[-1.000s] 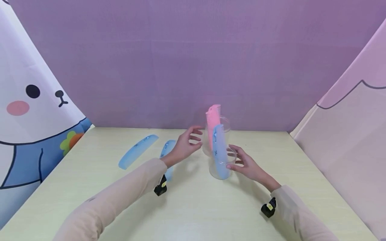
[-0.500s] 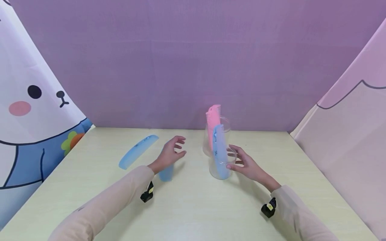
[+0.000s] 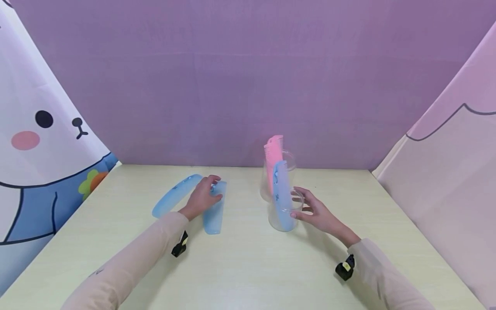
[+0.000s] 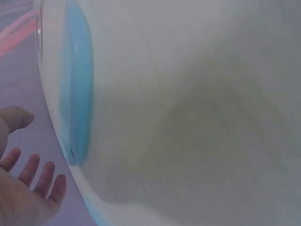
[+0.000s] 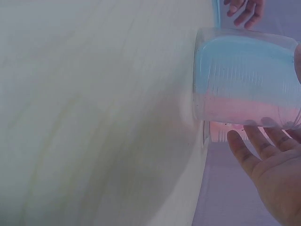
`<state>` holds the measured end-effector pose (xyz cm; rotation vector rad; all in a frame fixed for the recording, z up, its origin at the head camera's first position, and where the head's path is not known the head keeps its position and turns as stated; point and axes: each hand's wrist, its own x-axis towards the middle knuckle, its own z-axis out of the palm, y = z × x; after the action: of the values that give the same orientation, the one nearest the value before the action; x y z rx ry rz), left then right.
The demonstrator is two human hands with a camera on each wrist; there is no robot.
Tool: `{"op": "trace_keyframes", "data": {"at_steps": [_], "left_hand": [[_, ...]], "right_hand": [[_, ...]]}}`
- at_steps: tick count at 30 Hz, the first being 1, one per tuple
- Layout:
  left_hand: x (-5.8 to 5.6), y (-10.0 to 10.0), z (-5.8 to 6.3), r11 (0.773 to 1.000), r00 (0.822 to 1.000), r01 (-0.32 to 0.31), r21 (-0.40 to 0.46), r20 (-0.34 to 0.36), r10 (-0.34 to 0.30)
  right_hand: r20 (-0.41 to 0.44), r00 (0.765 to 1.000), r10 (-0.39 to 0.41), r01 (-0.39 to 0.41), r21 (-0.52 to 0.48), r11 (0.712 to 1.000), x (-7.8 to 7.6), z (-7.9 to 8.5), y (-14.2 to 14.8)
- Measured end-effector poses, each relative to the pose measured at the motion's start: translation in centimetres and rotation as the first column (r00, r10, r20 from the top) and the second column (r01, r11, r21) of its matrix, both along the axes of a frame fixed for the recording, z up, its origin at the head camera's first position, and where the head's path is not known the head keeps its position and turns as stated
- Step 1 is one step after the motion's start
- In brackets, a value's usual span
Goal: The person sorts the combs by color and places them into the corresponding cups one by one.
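Observation:
My left hand [image 3: 201, 196] hovers over a light blue comb [image 3: 213, 219] lying on the table, thumb and fingers spread apart around its upper end. In the left wrist view that hand has nothing in its fingers and a gap shows between it and the blue comb [image 4: 77, 89]. With thumb and fingers on opposite sides, my right hand [image 3: 317, 215] holds a clear plastic cup [image 5: 202, 106] near its rim. One blue comb [image 3: 282, 193] stands upright in this cup. Close behind, a second clear cup [image 3: 264, 187] holds pink combs [image 3: 274, 150], their lower parts partly hidden by the front cup.
Another blue comb [image 3: 176, 196] lies slanted on the pale table [image 3: 248, 267], left of my left hand. A purple cloth wall [image 3: 193, 107] closes off the back edge. Printed cloth panels stand at both sides, the left one with a cartoon animal [image 3: 42, 142].
My left hand has moved left from beside the pink combs' cup to over the nearer blue comb on the table. My right hand and both cups have stayed where they were.

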<state>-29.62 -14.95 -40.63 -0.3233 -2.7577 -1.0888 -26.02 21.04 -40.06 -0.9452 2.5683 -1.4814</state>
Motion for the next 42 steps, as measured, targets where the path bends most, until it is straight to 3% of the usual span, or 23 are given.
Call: {"op": "trace_keyframes", "data": {"at_steps": [6, 13, 22, 42], "left_hand": [[-0.2, -0.8, 0.4, 0.996, 0.997, -0.052, -0.075, 0.054, 0.056], [-0.8, -0.9, -0.1, 0.986, 0.988, -0.059, -0.157, 0.133, 0.08], [-1.0, -0.2, 0.0, 0.977, 0.984, -0.058, -0.206, 0.154, 0.091], [-1.5, 0.6, 0.1, 0.981, 0.977, -0.118, -0.154, 0.158, 0.142]], "right_hand": [[0.003, 1.0, 0.003, -0.003, 0.0, 1.0, 0.0, 0.1, 0.0], [0.002, 1.0, 0.002, -0.002, 0.003, 1.0, 0.1, 0.1, -0.1], [0.004, 1.0, 0.006, -0.006, 0.003, 1.0, 0.0, 0.0, -0.1], [0.0, 1.0, 0.0, 0.0, 0.002, 1.0, 0.0, 0.0, -0.1]]}}
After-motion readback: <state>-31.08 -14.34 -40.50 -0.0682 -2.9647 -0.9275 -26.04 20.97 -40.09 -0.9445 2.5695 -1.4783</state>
